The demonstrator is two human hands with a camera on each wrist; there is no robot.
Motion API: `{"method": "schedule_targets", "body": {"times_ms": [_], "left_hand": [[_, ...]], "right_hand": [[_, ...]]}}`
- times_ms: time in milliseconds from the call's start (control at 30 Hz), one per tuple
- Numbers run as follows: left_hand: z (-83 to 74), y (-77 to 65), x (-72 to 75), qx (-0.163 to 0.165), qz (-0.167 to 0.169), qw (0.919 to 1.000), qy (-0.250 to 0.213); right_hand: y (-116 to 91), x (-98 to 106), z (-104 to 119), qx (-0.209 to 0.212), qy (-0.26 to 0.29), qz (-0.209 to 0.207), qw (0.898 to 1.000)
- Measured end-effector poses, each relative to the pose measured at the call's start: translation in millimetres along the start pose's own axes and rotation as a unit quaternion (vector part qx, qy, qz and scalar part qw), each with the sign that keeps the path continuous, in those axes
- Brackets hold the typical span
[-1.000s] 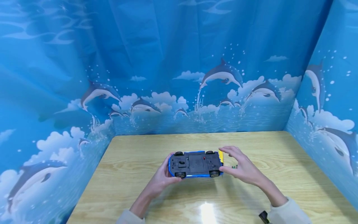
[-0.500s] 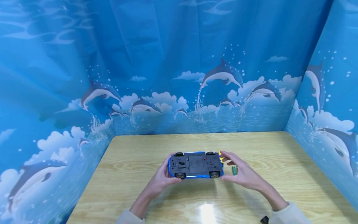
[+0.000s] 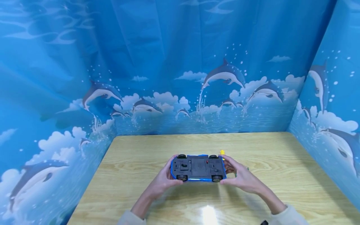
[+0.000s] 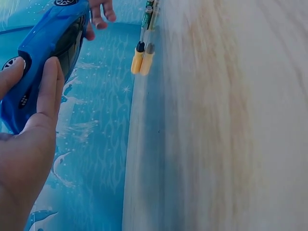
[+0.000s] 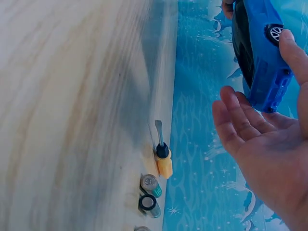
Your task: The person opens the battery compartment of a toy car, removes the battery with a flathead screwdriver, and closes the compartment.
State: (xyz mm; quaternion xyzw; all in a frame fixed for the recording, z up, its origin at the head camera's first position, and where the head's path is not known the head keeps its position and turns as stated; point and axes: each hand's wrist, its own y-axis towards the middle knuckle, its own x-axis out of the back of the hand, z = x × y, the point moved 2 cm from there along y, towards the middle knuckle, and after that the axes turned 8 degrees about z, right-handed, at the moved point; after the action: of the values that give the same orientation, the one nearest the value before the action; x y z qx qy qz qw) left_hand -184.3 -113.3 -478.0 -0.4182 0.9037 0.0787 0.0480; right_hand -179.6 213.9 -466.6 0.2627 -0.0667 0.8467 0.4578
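Note:
A blue toy car (image 3: 198, 167) is held above the table, its dark underside with a small red switch-like spot facing the head camera. My left hand (image 3: 161, 181) grips the car's left end, thumb near a wheel. At the opposite end my right hand (image 3: 243, 177) holds the car between thumb and fingers. The right wrist view shows that thumb by a wheel of the car (image 5: 264, 57) and other fingers spread beneath it. Behind the right hand, a yellow-handled screwdriver (image 5: 164, 166) lies on the table.
Several batteries (image 5: 150, 185) lie beside the screwdriver, mostly hidden by the right hand in the head view. The wooden table (image 3: 135, 153) meets blue dolphin-print curtains (image 3: 157, 62) at its back and sides. A small black object (image 3: 264, 222) shows by the right sleeve.
My right hand has moved left onto the car's end, covering most of the batteries. The car has shifted slightly right and nearer to me; the left hand keeps its grip.

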Motion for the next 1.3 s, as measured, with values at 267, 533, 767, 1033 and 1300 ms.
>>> {"method": "schedule_targets", "body": {"times_ms": [267, 533, 767, 1033, 1300], "left_hand": [[-1.0, 0.4, 5.4, 0.01, 0.038, 0.9992, 0.005], [-2.3, 0.9, 7.1, 0.022, 0.044, 0.9988, 0.008], [-0.7, 4.5, 7.1, 0.044, 0.015, 0.9989, 0.007], [-0.4, 10.3, 4.5, 0.047, -0.006, 0.9988, 0.015], [-0.7, 11.0, 1.1, 0.043, -0.041, 0.9981, 0.013]], "right_hand": [[0.6, -4.7, -3.7, 0.02, 0.059, 0.001, 0.998], [1.9, -10.0, -7.2, 0.029, 0.119, -0.008, 0.992], [1.6, -13.4, -9.1, 0.032, 0.123, -0.023, 0.992], [3.0, -15.6, -9.8, 0.04, 0.103, -0.044, 0.993], [4.0, -15.7, -12.9, 0.042, 0.098, -0.047, 0.993]]}}
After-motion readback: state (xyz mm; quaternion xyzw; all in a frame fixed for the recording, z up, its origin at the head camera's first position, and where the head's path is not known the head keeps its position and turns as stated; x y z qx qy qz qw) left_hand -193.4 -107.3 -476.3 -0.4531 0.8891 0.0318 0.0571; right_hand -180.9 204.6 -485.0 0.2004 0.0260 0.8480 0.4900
